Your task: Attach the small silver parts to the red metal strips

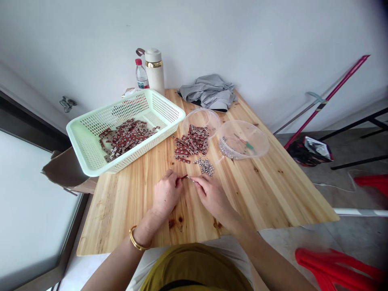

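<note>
Pic's pretty bright & even tbh, soft cool light on the wall (pixel 242 40), can't tell the exact source tho. Shadows are v. soft, e.g. under the hands (pixel 189 194) & a faint one by the red pole (pixel 342 87). Floor (pixel 348 194) on the R side is darker. Bit of glare on the clear tubs' rims & the silver packet (pixel 317 147). Wide-angle distortion is obvs, stuff stretches near the edges, & the top R corner goes almost black. Small metal bits (pixel 206 166) look kinda mushy, no heavy motion blur.
</note>
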{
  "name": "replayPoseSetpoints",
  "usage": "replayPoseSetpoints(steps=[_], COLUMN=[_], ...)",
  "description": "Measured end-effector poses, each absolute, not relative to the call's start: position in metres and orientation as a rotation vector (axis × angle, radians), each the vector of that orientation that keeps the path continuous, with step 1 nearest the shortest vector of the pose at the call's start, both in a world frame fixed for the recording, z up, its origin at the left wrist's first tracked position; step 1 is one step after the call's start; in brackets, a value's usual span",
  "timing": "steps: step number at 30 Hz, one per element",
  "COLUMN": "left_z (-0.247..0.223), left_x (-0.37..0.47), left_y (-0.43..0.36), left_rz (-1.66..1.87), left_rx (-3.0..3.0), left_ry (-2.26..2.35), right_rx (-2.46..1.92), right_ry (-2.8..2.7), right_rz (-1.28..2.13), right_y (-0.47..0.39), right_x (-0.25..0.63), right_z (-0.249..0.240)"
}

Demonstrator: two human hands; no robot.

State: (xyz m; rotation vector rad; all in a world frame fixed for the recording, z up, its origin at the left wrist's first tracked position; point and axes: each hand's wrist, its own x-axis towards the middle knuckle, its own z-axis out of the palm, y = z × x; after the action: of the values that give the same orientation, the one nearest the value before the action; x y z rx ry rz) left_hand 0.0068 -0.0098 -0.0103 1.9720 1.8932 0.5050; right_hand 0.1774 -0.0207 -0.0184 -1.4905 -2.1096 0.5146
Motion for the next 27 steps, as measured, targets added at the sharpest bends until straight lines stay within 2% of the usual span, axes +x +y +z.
replayPoseSetpoints(steps=[5,11,17,21,27], left_z=[-0.009,-0.007,-0.006,-0.006,-0.002], left_x=[0.003,-0.001,-0.003,-0.006,0.001], left_y=[-0.012,-0.007,-0.010,-0.013,-0.016], left_rz=[0.541,0.515,0.578,0.550,0.373], left_rx=[1.999,1.973,1.966,2.012,2.019], left_ry=[1.814,1.807,1.704,1.629,1.785], right_rx=[-1.452,-1.522,-1.529,-1.515,-1.278], right_ry=[-2.101,-2.188,-2.381,-2.390,-2.338], right_rz=[0.551,0.236,0.121,0.150,0.363], right_y=[-0.010,0.042,0.061,0.058,0.038], right_x=[0.183,0.197,0.187,0.183,0.174], right_z=[-0.007,-0.001,-0.006,-0.002,-0.003])
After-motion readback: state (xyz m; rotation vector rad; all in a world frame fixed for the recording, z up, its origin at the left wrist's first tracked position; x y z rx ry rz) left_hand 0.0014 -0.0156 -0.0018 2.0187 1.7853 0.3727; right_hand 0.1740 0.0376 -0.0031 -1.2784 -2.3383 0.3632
